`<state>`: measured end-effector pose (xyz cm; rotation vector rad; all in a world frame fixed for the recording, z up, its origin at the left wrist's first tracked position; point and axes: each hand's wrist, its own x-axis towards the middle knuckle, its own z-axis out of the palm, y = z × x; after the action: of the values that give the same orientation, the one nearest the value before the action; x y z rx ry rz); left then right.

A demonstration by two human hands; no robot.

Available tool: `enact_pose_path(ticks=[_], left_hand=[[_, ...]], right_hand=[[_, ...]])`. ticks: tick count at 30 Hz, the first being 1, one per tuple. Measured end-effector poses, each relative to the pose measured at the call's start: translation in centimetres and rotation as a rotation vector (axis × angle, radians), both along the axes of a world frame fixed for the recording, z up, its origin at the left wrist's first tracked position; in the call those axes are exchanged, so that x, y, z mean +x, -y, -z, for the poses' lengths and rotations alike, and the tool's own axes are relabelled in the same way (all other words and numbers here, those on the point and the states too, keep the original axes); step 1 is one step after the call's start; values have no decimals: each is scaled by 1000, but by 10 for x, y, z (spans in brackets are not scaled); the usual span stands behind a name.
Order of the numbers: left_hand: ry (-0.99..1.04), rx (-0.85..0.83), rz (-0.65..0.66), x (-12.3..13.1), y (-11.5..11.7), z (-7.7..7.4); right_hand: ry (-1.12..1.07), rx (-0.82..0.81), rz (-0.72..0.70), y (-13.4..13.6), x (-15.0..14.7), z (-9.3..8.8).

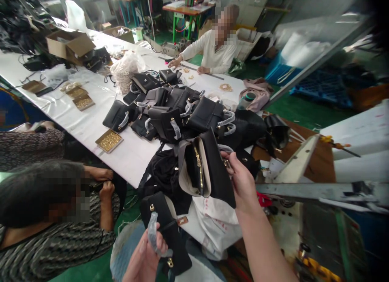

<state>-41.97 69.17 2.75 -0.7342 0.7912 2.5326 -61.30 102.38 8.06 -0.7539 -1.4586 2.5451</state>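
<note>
My right hand [242,180] grips a black handbag [217,168] by its side near the wrapped handle. Its mouth gapes, showing a beige lining and a gold zipper [199,168] inside. Lower down, the fingers of my left hand [147,253] are closed round the plastic-wrapped handle [152,229] of a second black bag [179,245], which hangs over my lap with gold fittings at the handle ends. Beyond both hands, a heap of similar black handbags [165,120] covers the table, their handles wrapped in clear plastic. Black cloth [164,172] lies just left of the open bag.
The white table [82,128] carries a small box of gold hardware [109,141], more hardware trays [83,101] and a cardboard box [69,45]. A co-worker [217,51] sits across; another person [54,217] works at my left. A metal bar [319,191] juts in at right.
</note>
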Motion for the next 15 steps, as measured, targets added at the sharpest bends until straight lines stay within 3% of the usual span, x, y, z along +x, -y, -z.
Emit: enact_pose_path(ticks=[8, 15], left_hand=[[-44, -120, -43, 8, 0, -19], [-4, -139, -88, 8, 6, -9]], right_hand=[[-6, -40, 4, 12, 2, 4], [7, -4, -17, 16, 5, 9]])
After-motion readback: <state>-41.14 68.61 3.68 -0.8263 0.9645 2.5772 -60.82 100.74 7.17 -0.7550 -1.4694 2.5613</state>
